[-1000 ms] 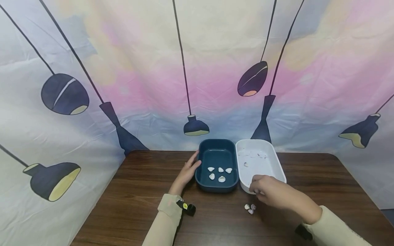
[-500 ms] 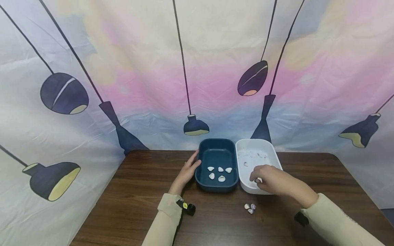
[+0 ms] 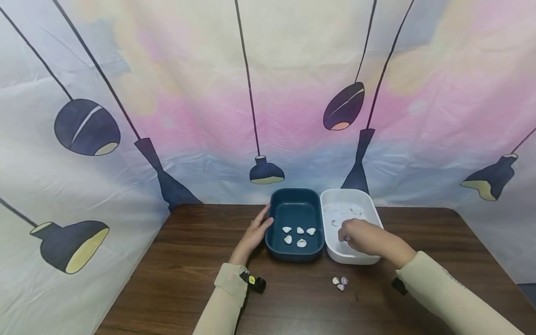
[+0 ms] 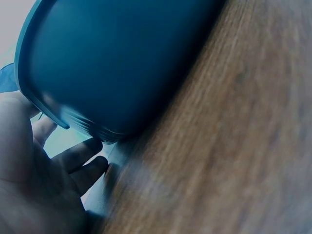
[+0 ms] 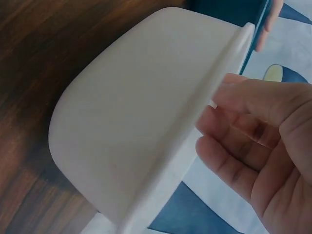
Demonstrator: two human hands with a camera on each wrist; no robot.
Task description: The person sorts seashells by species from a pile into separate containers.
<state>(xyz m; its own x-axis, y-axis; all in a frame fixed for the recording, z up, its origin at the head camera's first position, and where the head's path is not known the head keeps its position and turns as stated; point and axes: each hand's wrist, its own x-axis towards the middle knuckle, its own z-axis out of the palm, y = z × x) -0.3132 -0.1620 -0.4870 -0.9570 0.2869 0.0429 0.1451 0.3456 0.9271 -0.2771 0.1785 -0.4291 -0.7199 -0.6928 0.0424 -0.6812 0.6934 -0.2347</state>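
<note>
My left hand (image 3: 253, 235) lies along the left side of a dark teal tray (image 3: 296, 257), its fingers against the outer wall and the thumb at the rim. Several white seashells (image 3: 301, 243) lie in the front half of that tray. My right hand (image 3: 363, 236) is over the white tray (image 3: 363, 260), thumb and fingers bent together. A small seashell (image 3: 347, 238) shows between its fingertips, mostly hidden. In the right wrist view, the white tray's wall (image 5: 131, 97) stands before the fingertips of the right hand (image 5: 258, 136). Another seashell (image 3: 334, 223) lies inside the white tray.
Three small purplish-white seashells (image 3: 341, 287) sit together on the brown wooden table (image 3: 293, 307), in front of the white tray. Both trays stand side by side near the table's back edge. Behind hangs a cloth (image 3: 209, 116) printed with lamps.
My right hand has moved back from the white tray's front edge to farther over its inside, carrying the small seashell. The left hand has stayed at the teal tray.
</note>
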